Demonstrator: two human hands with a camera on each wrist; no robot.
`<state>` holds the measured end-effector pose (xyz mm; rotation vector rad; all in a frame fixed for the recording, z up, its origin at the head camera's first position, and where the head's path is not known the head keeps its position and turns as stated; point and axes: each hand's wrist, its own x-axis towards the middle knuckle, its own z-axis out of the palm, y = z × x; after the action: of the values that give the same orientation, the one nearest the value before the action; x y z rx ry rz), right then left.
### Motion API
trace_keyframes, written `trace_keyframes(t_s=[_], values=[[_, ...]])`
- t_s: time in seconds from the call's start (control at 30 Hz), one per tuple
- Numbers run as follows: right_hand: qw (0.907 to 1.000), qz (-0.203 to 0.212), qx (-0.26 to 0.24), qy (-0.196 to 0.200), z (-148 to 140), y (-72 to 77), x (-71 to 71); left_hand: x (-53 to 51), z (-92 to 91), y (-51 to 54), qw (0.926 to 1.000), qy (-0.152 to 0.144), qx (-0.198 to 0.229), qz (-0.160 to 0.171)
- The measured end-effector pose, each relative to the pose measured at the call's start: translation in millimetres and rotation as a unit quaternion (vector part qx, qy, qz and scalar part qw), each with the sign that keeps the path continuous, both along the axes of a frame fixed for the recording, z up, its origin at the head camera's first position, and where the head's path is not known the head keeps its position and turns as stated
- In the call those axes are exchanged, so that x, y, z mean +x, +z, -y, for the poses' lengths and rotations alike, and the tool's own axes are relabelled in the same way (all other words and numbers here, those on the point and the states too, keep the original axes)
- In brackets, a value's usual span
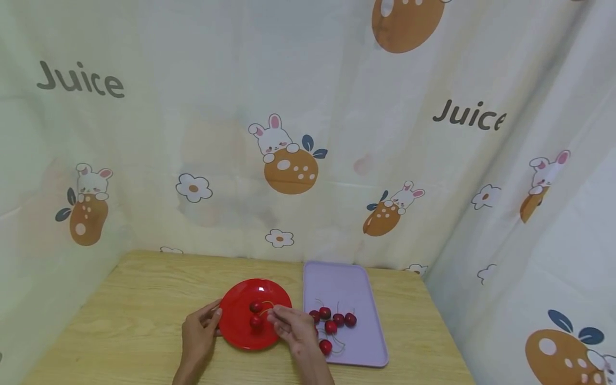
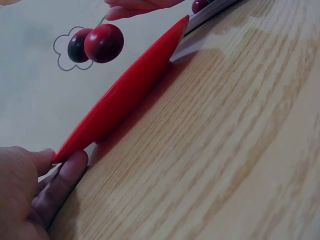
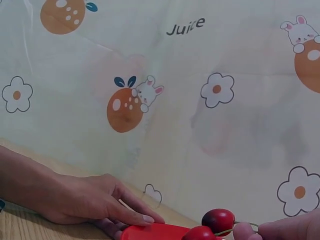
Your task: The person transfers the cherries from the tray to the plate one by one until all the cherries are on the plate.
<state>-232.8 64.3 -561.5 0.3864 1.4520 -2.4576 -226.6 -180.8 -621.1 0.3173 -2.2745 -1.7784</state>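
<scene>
A round red plate (image 1: pixel 236 331) stands on the wooden table. My left hand (image 1: pixel 198 331) grips its left rim, thumb on top and fingers underneath, as the left wrist view shows. Over the plate, my right hand (image 1: pixel 299 327) pinches the thin stems of two dark red cherries (image 1: pixel 256 322) between thumb and fingertips. In the left wrist view these cherries (image 2: pixel 104 43) hang above the plate's surface. Several more cherries (image 1: pixel 330 326) with stems lie on a light purple tray (image 1: pixel 337 280) to the right, some partly hidden behind my right hand.
The wooden table (image 1: pixel 159 299) extends to both sides of the plate and tray. A pale curtain (image 1: pixel 216 133) printed with rabbits, fruit and flowers closes off the back and both sides. The tray stands close to the plate's right edge.
</scene>
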Motion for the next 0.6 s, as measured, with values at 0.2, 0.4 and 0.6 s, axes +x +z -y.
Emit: trace_keyframes(t_s=[0.2, 0.4, 0.6], values=[[0.9999, -0.008, -0.006, 0.007, 6, -0.2, -0.7, -1.9, -0.5, 0.3, 1.0, 0.0, 0.004, -0.002], [0.9999, -0.001, -0.005, 0.01, 11, 0.0, -2.0, -2.6, -1.2, 2.6, 1.0, 0.002, 0.003, -0.001], [0.9998, -0.012, 0.001, 0.018, 19, -2.5, -1.9, -1.2, -0.9, 2.0, 0.9999, 0.0, 0.001, 0.011]])
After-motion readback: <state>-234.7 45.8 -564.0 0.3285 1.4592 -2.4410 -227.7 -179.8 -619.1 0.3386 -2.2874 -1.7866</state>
